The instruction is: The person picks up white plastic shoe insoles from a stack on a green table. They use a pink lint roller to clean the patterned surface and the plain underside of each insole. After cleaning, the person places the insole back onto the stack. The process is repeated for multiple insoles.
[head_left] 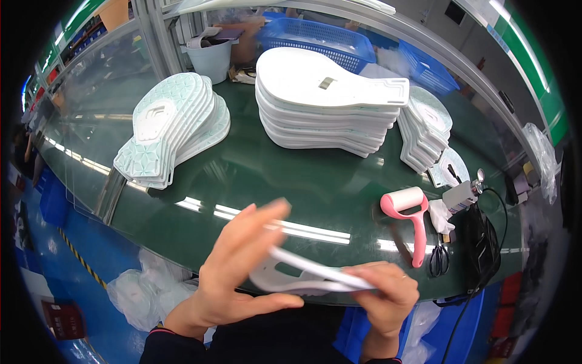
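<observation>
Two hands at six o'clock, and straight to the white panel between them, up over the six-o'clock edge of the desk! Pinched at its three-o'clock end by the right hand, thumb against fingers, probably to leave the rest unobstructed. Across at its nine-o'clock end, left hand wide open, fingers spread and blurred; cannot tell about any contact. Up to ten o'clock: patterned panels fanned in an overlapping pile, perhaps for easy lifting. Just past twelve, a tall white stack, narrow ends all toward three, presumably for steadiness. Between three and four, a pink-handled roller, seemingly parked for right-side reach; scissors beside it at four, likewise handy.
</observation>
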{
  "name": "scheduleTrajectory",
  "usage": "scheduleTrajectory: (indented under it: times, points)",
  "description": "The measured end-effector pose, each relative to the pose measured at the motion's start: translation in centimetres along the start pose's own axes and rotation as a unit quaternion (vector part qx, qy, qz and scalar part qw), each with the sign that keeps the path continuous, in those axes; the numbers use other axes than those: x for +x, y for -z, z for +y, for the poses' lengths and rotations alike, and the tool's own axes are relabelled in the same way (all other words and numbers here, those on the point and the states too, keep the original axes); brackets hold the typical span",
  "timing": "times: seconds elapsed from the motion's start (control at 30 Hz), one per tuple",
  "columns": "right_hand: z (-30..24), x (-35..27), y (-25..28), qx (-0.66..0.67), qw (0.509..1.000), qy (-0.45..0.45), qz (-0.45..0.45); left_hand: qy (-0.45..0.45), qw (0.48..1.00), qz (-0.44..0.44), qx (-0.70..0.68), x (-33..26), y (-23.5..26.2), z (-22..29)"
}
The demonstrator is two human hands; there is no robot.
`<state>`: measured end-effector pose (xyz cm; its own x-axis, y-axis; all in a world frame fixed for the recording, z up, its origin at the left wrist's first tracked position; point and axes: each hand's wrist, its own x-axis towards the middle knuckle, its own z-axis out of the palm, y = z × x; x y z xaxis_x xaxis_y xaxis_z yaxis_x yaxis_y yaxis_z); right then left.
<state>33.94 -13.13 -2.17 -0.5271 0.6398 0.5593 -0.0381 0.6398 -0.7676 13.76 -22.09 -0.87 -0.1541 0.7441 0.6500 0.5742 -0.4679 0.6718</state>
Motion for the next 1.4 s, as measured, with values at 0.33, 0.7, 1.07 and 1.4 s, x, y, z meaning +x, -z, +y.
scheduleTrajectory:
  times: [0.33, 0.7, 1.07, 1.4]
  points:
    - [1.0, -3.1, -1.4, 0.272, 0.927, -0.093, 0.242, 0.065, 0.994, 0.023, -0.088, -1.1, -0.4, 0.1]
    - [3.6, -2.0, -0.9, 0.147, 0.982, -0.066, 0.101, -0.034, 0.994, -0.083, 0.056, 0.5, 0.7, 1.8]
    - [4.4, -1.7, -1.3, 0.093, 0.991, -0.052, 0.083, -0.046, 0.99, -0.076, 0.111, 0.3, 0.4, 2.1]
    - [4.8, -1.3, 0.5, 0.078, 0.992, 0.052, 0.09, -0.047, 0.997, -0.037, 0.046, -1.1, 0.0, 0.6]
